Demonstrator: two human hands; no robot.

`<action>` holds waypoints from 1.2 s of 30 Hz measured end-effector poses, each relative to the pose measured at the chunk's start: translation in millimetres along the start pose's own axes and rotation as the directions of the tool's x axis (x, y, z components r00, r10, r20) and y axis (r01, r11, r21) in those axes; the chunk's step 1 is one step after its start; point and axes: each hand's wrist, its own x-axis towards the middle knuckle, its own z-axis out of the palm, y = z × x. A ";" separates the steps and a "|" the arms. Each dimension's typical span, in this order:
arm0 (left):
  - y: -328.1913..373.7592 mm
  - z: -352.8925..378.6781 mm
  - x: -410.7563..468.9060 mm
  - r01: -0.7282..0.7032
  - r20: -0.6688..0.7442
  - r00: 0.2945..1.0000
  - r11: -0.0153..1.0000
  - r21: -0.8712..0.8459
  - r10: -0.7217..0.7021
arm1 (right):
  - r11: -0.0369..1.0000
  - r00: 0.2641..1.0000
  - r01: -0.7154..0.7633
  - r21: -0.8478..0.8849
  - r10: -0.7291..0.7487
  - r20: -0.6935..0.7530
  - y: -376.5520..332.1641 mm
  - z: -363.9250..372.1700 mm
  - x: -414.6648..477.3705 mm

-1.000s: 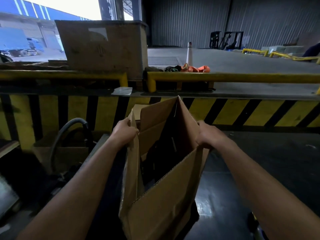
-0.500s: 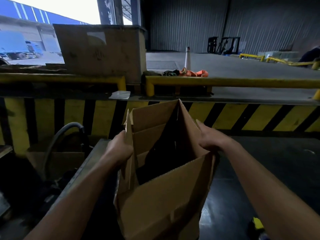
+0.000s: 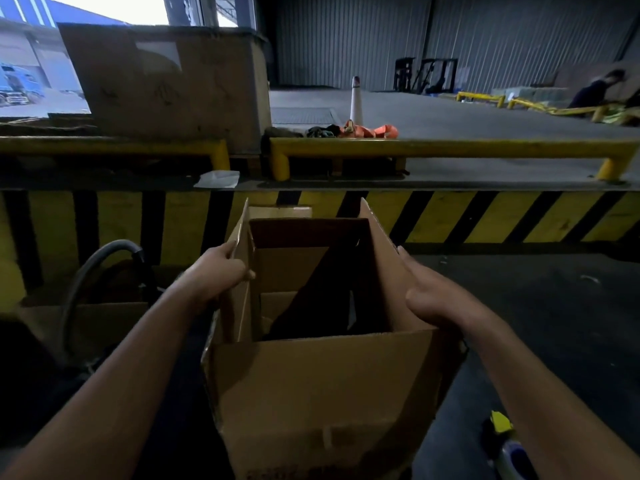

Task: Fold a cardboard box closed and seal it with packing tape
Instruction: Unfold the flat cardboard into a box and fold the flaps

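Warehouse loading dock, corrugated metal walls (image 3: 485, 39), yellow guard rails (image 3: 450, 147), hazard-striped dock edge (image 3: 485, 216), parked truck (image 3: 14, 88) outside

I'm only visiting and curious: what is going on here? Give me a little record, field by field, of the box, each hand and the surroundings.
Place: loading dock with a striped dock edge
Box: cardboard box, top open, flaps upright
Left hand: left hand grips the left flap
Right hand: right hand lies flat against the right wall, fingers straight
Sealed: not yet, no tape visible on it
Beyond: traffic cone behind a yellow rail
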 end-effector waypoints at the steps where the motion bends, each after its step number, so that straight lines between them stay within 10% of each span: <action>1: 0.1 -2.6 -5.2 0.003 0.049 0.999 1.000 0.011 -0.003 | 1.000 1.000 0.006 -0.015 -0.006 -0.016 0.4 1.3 0.0; 36: -30.9 -1.3 2.9 -0.068 -0.156 0.982 0.975 0.210 0.102 | 0.998 0.997 -0.049 -0.035 0.047 -0.059 -23.9 28.1 15.8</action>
